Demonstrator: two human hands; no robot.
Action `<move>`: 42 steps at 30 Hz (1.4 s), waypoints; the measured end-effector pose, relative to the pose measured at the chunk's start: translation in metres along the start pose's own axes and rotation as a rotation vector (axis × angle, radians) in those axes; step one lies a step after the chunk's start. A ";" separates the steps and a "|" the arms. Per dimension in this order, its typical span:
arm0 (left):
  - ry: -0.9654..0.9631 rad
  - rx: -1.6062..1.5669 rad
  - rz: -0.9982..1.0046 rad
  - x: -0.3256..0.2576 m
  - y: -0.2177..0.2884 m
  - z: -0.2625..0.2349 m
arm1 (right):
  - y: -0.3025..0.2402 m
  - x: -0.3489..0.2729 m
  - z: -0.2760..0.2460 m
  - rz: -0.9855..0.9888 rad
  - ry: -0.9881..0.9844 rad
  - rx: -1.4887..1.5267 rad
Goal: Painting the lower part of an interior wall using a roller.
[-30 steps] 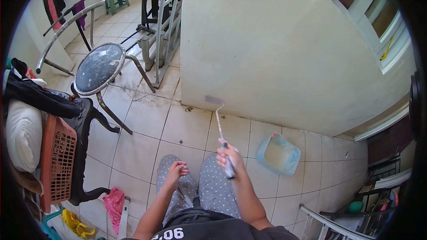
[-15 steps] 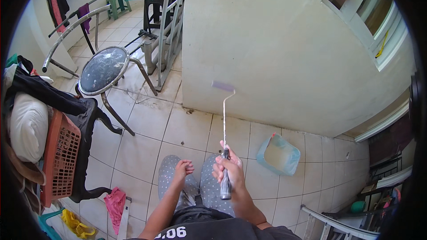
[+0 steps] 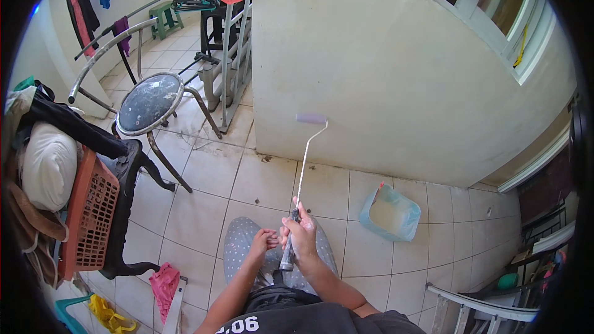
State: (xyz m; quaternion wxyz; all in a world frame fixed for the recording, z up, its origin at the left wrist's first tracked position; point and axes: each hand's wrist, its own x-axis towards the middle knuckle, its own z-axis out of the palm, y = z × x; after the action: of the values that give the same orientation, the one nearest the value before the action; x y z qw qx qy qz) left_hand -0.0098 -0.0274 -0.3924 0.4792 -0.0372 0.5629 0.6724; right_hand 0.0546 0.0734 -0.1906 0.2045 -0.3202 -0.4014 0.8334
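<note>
Lavender nap covers the paint roller (image 3: 311,118), which lies level against the pale wall (image 3: 383,68) at twelve o'clock from the right hand (image 3: 301,233). Its white-smeared wire frame runs down to a dark, paint-marked handle, and the right fingers are wrapped around that handle, thumb stretched upward along it. At nine o'clock from the right hand, the left hand (image 3: 265,242) hovers over the dotted grey trousers (image 3: 240,244), fingers curled inward just beside the handle; how tightly they close, or whether they touch it, I cannot tell.

Between two and three o'clock from the right hand, a light-blue plastic tub (image 3: 408,224) with pale contents sits on the floor tiles (image 3: 322,188). At ten o'clock stands a metal-framed chair (image 3: 148,104) with a scuffed round seat; at nine, an orange laundry basket (image 3: 93,226); at eight, a crumpled pink cloth (image 3: 164,284).
</note>
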 end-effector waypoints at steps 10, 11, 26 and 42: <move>0.018 0.009 -0.017 -0.004 0.003 -0.002 | -0.040 -0.007 -0.015 0.045 -0.059 0.082; 0.006 0.020 -0.008 -0.001 0.002 -0.002 | -0.049 -0.018 -0.009 0.015 -0.096 0.061; 0.007 0.054 0.008 -0.008 0.011 0.006 | -0.066 -0.048 0.011 -0.137 -0.148 0.006; -0.056 -0.033 0.038 -0.009 0.021 0.016 | -0.019 0.047 -0.081 -0.395 -0.057 -0.209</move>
State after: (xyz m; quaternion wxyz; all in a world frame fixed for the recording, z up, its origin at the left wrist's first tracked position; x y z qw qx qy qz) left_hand -0.0117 -0.0187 -0.3658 0.4814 -0.0158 0.5385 0.6914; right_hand 0.0793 0.1563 -0.2312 0.3181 -0.2309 -0.5460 0.7399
